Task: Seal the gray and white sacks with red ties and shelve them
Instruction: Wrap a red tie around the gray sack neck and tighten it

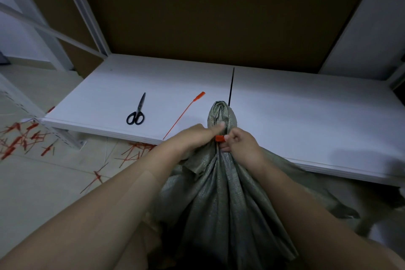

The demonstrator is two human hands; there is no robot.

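Gray sack: woven cloth, stood on the floor against the front edge of the white shelf, between the person's two forearms; its mouth is gathered into a narrow neck, and the bunched top rises above the hands and over the shelf edge. Left hand: closed round the neck from the left, with the thumb laid flat across the gathered cloth. Right hand: fingers curled at the right of the neck, and the red tie is pinched at its locking head, which sits against the neck between the two hands; the rest of that tie is hidden by cloth and fingers. Spare red tie: laid loose and diagonal on the shelf, left of the sack, its head pointing away from the person. Scissors: black-handled, blades closed, laid on the shelf further left, well apart from the sack. Thin dark line: seen on the shelf beyond the sack top; whether it is a seam or a strip cannot be told. Red offcuts: scattered on the tiled floor at left and below the shelf edge. Brown back panel: set behind the shelf.
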